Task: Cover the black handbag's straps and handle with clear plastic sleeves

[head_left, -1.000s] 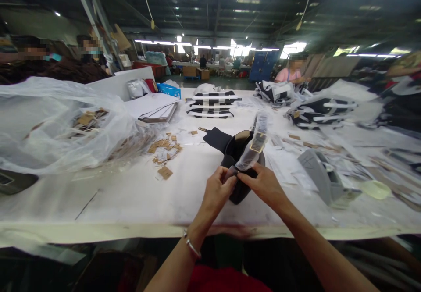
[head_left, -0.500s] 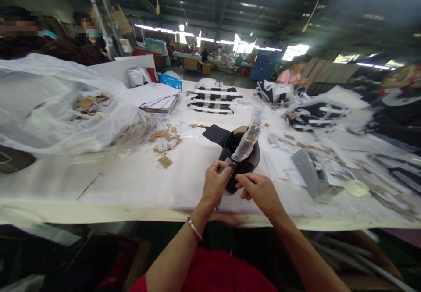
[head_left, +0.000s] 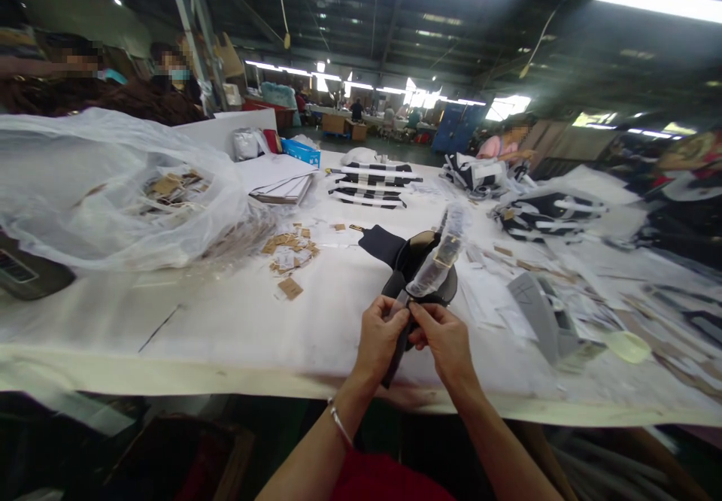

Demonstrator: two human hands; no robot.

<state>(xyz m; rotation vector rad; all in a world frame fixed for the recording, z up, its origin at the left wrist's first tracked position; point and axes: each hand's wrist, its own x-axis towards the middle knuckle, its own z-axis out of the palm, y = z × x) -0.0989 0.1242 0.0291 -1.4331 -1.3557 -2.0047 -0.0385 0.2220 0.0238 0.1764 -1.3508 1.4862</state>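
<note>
The person wore a red top (head_left: 386, 480). Just beyond the top, a slim silver bracelet (head_left: 341, 424) circled the left wrist (head_left: 356, 405). Farther from the top, the left hand (head_left: 380, 341) and right hand (head_left: 447, 341) were bare.

Along the near edge of the tabletop (head_left: 219, 339), a broad bare strip extends leftward from the left hand (head_left: 380, 339); a narrower gap separates the right hand (head_left: 448, 339) from the grey dispenser (head_left: 535, 313). Between scattered tags (head_left: 290, 251) and the black bag (head_left: 382, 246), a lane leads to striped bundles (head_left: 375, 185) towards the far edge. A bulging plastic bag (head_left: 107, 230) obstructs the left; the wrapped handle (head_left: 445, 249) rises mid-tabletop.
</note>
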